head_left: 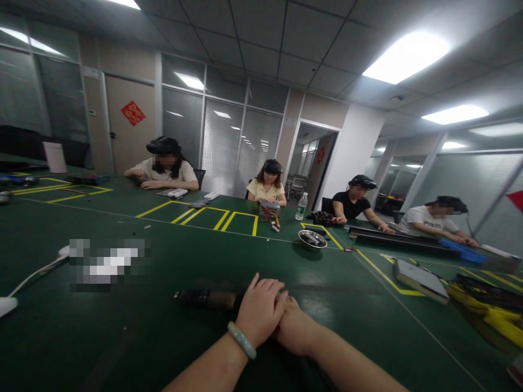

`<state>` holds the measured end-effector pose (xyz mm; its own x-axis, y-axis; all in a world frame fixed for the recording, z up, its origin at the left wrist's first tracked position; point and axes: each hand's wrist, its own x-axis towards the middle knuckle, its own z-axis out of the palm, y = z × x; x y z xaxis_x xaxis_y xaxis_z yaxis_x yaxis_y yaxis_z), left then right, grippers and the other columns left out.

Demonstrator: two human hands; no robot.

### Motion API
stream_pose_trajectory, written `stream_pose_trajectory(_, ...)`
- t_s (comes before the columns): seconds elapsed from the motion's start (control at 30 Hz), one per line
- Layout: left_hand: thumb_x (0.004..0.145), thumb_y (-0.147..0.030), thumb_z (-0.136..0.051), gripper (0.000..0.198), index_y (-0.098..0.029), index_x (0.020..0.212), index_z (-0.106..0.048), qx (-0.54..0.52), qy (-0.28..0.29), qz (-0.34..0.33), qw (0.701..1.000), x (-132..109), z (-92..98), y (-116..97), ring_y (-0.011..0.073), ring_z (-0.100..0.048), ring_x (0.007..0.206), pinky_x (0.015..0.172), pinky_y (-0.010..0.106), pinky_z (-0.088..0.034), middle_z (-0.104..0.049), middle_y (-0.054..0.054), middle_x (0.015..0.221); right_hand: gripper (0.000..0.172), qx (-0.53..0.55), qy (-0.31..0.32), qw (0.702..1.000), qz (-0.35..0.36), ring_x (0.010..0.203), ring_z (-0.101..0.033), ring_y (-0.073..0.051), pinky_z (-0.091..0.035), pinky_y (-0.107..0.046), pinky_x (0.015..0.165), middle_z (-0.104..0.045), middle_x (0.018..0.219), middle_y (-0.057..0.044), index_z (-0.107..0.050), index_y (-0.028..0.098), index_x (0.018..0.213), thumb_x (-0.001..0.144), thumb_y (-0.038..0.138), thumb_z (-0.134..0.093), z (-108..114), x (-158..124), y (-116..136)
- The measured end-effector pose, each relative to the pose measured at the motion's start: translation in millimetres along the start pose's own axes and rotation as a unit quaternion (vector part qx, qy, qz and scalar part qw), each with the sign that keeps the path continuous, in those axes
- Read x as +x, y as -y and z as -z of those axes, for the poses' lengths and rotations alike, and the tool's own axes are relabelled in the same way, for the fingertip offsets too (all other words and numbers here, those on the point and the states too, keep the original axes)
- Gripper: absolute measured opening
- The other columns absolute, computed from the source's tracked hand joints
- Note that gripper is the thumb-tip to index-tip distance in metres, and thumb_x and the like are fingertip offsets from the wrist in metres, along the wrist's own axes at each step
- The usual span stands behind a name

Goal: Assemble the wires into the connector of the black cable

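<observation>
A dark, round-bodied tool [210, 299] with a small metal tip points left, low over the green table. Its exact kind is too blurred to tell. My left hand [263, 305], with a pale green bangle at the wrist, is closed over the tool's right end, its fingers lapping onto my right hand. My right hand [294, 325] is closed against it from the right, its fingers mostly hidden beneath. The two hands touch, and the tool's rear part disappears behind them.
Beyond my hands stand a metal bowl [312, 239] of dark parts and a water bottle [301, 207]. To the right lie a flat grey box [420, 279] and a yellow-black bundle [490, 305]. A white cable [38, 274] lies left. Several people [267, 188] sit across the green table [163, 348].
</observation>
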<state>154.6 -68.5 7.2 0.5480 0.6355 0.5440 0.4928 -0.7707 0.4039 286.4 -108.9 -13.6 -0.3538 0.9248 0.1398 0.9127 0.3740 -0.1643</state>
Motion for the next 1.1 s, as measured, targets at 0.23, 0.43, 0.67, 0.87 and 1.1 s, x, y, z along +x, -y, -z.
stream_pose_trajectory(0.23,0.096,-0.040,-0.035,0.038,-0.019,0.093,-0.066,0.102,0.053,0.089,0.989,2.9,-7.1,6.7,0.0231,-0.057,0.094,0.083,0.038,-0.043,-0.065,0.008,0.095,0.031,-0.045,-0.053,0.991,-0.112,0.102,-0.055,-0.026,-0.038,-0.038,0.092,-0.061,0.108,-0.007,-0.057,0.019,0.108,0.079,0.028,-0.063,35.5,-26.8,-15.3)
stream_pose_trajectory(0.43,0.093,-0.039,-0.041,0.034,-0.018,0.090,-0.067,0.133,0.091,0.089,0.983,3.0,-9.6,10.2,0.0229,-0.057,0.092,0.078,0.036,-0.043,-0.064,0.009,0.095,0.018,-0.023,0.027,0.983,-0.178,0.078,-0.059,-0.021,-0.035,-0.029,0.066,-0.063,0.085,-0.003,-0.061,0.021,0.083,0.079,0.039,-0.065,37.6,-36.9,-18.3)
stream_pose_trajectory(0.67,0.093,-0.040,-0.042,0.033,-0.019,0.085,-0.066,0.125,0.088,0.090,0.984,4.0,-10.6,13.0,0.0222,-0.056,0.089,0.076,0.035,-0.042,-0.063,0.007,0.092,0.019,0.089,0.074,0.977,-0.182,0.076,-0.056,-0.016,-0.034,-0.025,0.063,-0.060,0.088,-0.002,-0.067,0.021,0.074,0.072,0.039,-0.071,42.6,-54.1,-17.7)
stream_pose_trajectory(0.87,0.093,-0.038,-0.042,0.029,-0.021,0.086,-0.064,0.103,0.085,0.081,0.988,2.7,-9.7,14.6,0.0211,-0.056,0.086,0.074,0.034,-0.041,-0.064,0.005,0.089,0.009,0.246,0.083,0.956,-0.138,0.076,-0.057,-0.013,-0.037,-0.022,0.064,-0.063,0.086,0.000,-0.067,0.020,0.080,0.078,0.029,-0.065,37.1,-49.0,-15.3)
stream_pose_trajectory(1.1,0.094,-0.037,-0.041,0.030,-0.021,0.086,-0.065,0.087,0.099,0.073,0.989,3.4,-4.9,16.0,0.0191,-0.058,0.083,0.073,0.032,-0.042,-0.065,0.004,0.087,0.021,0.456,0.051,0.875,-0.153,0.060,-0.051,-0.010,-0.037,-0.020,0.057,-0.063,0.075,0.000,-0.057,0.017,0.084,0.087,0.038,-0.056,17.0,-43.3,-28.8)
